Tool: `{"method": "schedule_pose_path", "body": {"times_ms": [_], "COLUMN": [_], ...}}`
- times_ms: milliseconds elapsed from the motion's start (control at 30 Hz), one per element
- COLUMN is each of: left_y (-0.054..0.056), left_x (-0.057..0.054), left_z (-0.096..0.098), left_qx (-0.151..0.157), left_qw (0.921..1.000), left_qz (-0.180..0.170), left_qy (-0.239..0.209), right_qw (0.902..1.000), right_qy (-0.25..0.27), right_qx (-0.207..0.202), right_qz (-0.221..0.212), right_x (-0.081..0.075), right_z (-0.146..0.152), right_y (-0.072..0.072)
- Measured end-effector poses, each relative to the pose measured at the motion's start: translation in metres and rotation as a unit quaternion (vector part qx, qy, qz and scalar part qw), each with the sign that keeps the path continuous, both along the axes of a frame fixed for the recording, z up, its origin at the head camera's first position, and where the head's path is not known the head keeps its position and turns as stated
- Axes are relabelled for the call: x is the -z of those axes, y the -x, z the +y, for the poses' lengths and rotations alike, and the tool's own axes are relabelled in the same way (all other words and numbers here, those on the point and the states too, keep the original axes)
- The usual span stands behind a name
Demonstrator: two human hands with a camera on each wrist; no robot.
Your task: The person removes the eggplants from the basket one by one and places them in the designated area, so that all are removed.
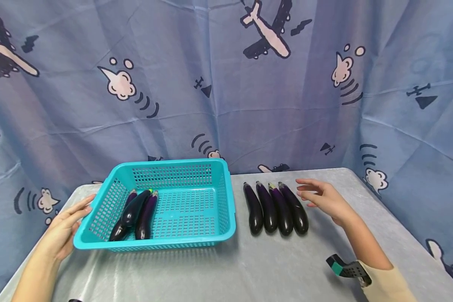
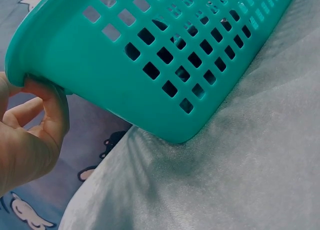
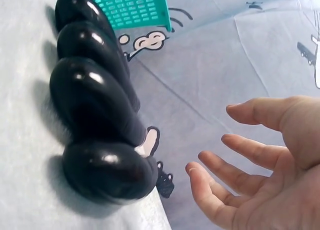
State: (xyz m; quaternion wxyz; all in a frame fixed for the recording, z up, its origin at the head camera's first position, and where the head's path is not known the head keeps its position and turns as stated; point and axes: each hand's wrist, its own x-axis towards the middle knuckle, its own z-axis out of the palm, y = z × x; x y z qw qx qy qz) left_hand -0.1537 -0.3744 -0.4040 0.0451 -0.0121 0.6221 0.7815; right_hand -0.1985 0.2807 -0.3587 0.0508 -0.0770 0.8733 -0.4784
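Observation:
A turquoise plastic basket (image 1: 181, 242) with perforated walls stands at the left of the table. Three dark purple eggplants (image 1: 147, 216) lie inside, one partly on top of the others. My left hand (image 1: 62, 230) grips the basket's left rim; in the left wrist view its fingers curl under the edge. Several more eggplants (image 1: 270, 209) lie side by side on the table, right of the basket, stems toward the back. Just right of that row, my right hand (image 1: 324, 201) hovers with fingers spread and holds nothing. The right wrist view shows a gap between fingertips and the nearest eggplant (image 3: 110, 170).
The grey table (image 1: 272, 268) extends in front of the basket and to the right. A blue curtain (image 1: 181, 84) with plane and cloud prints hangs behind the table and down both sides. A dark strap (image 1: 349, 269) is on the right wrist.

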Motion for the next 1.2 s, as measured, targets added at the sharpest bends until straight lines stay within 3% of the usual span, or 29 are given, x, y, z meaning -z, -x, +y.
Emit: {"method": "schedule_pose_path", "body": {"times_ms": [167,633,1000,1200], "left_y": [0.0,0.001,0.001,0.001], "left_x": [0.001,-0.001,0.002,0.003], "left_z": [0.0,0.0,-0.001,-0.002], "left_qx": [-0.003,0.014,0.001,0.006], "left_qw": [1.0,0.9993,1.0,0.9998], "left_qz": [-0.002,0.034,0.005,0.017], "left_qy": [0.002,-0.007,0.007,0.003], "right_qw": [1.0,0.9999,0.999,0.9985], "right_qy": [0.002,0.01,0.023,0.027], "right_qx": [0.003,-0.003,-0.035,-0.046], "right_qz": [0.007,0.005,0.014,0.016], "right_x": [-0.005,-0.02,-0.032,-0.041], "right_z": [-0.006,-0.026,-0.047,-0.065], "right_y": [-0.004,-0.008,-0.004,0.0]}}
